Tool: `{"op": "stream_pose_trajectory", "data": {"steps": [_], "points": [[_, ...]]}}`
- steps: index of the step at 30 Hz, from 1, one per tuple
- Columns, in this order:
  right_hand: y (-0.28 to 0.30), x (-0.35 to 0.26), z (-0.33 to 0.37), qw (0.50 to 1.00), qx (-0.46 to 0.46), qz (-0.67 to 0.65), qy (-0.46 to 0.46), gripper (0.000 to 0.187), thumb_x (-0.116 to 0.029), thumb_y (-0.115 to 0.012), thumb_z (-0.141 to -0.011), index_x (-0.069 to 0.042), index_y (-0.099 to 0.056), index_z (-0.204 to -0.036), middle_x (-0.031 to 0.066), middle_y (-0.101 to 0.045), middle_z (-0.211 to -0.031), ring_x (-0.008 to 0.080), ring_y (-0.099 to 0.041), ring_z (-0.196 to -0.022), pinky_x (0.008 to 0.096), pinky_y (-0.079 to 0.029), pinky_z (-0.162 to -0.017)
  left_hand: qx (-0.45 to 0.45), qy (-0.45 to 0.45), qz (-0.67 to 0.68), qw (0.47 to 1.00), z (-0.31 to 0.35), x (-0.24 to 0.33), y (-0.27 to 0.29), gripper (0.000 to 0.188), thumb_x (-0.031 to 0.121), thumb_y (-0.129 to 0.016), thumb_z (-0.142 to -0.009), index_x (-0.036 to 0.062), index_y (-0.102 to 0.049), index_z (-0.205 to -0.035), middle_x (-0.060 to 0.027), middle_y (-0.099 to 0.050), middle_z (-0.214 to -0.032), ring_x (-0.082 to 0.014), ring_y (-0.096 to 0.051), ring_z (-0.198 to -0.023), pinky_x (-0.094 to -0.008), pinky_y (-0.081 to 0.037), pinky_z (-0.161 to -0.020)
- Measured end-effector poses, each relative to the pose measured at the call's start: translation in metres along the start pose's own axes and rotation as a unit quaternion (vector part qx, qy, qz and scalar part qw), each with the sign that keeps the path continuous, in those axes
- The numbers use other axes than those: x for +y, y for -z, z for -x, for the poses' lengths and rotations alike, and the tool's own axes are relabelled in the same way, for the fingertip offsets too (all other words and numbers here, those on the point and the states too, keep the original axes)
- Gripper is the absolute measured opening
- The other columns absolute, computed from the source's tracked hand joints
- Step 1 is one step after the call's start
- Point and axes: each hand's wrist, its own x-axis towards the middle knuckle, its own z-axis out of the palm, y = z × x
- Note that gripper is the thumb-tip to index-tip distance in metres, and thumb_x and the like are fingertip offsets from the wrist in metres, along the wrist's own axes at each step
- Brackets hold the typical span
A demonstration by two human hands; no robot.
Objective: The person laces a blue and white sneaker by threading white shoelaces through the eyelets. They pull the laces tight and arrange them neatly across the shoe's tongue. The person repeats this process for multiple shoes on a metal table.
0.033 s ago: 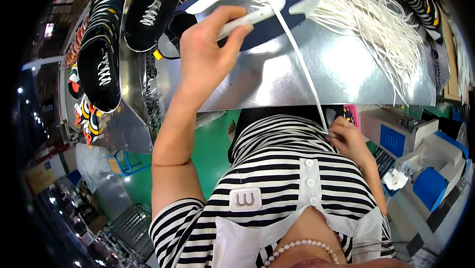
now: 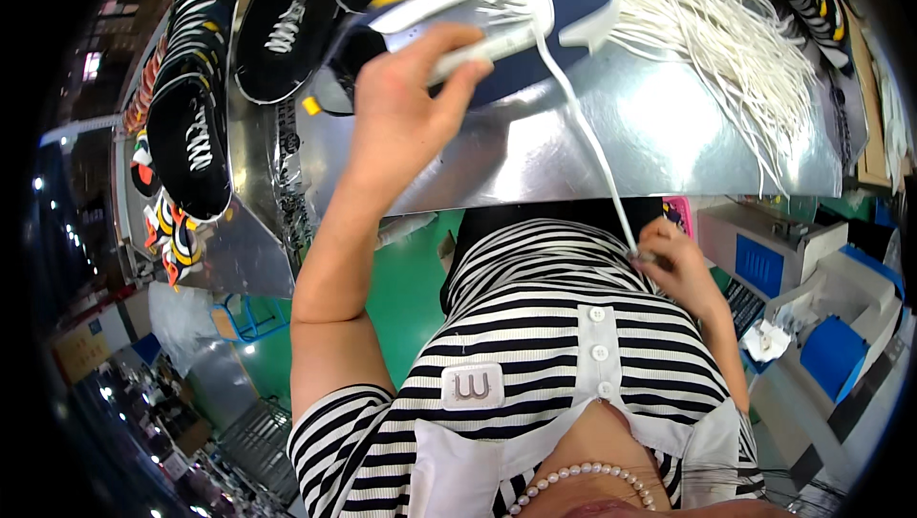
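Letter-shaped mark (image 2: 472, 385) on white patch (image 2: 496, 386)

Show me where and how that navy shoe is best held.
Probably by the white edge nearest the person, pinched from the person's side, as the left hand does. That edge is a narrow strip bordering the opening of the shoe, and the white lace leads away to the right hand.

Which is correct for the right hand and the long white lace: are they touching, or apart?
Touching. The head view shows the right hand pinching the lower end of the white lace, with no gap between them.
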Motion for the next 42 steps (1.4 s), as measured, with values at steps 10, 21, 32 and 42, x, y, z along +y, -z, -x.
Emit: {"op": "stream_pose_trajectory", "data": {"steps": [10,21,32,42], "points": [[0.022,-0.06,-0.136,0.935,0.154,-0.311,0.068,0.018,-0.011,-0.066,-0.091,0.0,-0.067,-0.105,0.0054,-0.072,-0.088,0.0055,-0.061,-0.077,0.0188,-0.044,-0.065,-0.176,-0.051,-0.129,0.975,0.013,-0.001,-0.045,0.02,0.018,-0.065,-0.089,0.0072,-0.066,-0.106,-0.0143,-0.068,-0.092,-0.033,-0.065,-0.084,-0.0384,-0.05,-0.073],[0.017,-0.057,-0.178,0.938,0.251,-0.238,0.042,0.025,-0.015,-0.065,-0.092,-0.001,-0.061,-0.111,0.0043,-0.069,-0.087,0.0064,-0.058,-0.073,0.0204,-0.045,-0.065,-0.208,0.029,-0.129,0.969,-0.011,0.008,-0.075,0.018,0.027,-0.069,-0.087,0.0095,-0.071,-0.091,-0.0055,-0.068,-0.073,-0.0202,-0.064,-0.062,-0.0304,-0.048,-0.06],[-0.006,-0.032,-0.112,0.975,0.175,-0.137,0.023,0.017,-0.016,-0.061,-0.093,0.0,-0.057,-0.099,0.0131,-0.068,-0.075,0.0255,-0.067,-0.067,0.0347,-0.05,-0.063,-0.112,-0.007,-0.133,0.985,-0.006,-0.002,-0.095,0.019,0.03,-0.072,-0.086,0.0106,-0.072,-0.084,-0.0026,-0.067,-0.067,-0.015,-0.063,-0.058,-0.0272,-0.047,-0.056],[-0.005,-0.03,-0.124,0.99,0.141,0.003,-0.002,0.011,-0.011,-0.059,-0.093,-0.001,-0.056,-0.096,0.0109,-0.067,-0.071,0.0227,-0.068,-0.066,0.0315,-0.05,-0.061,-0.241,0.057,0.002,0.969,-0.008,-0.01,-0.079,0.023,0.013,-0.075,-0.081,0.004,-0.071,-0.102,-0.0066,-0.069,-0.082,-0.0125,-0.065,-0.075,-0.0259,-0.052,-0.073]]}}
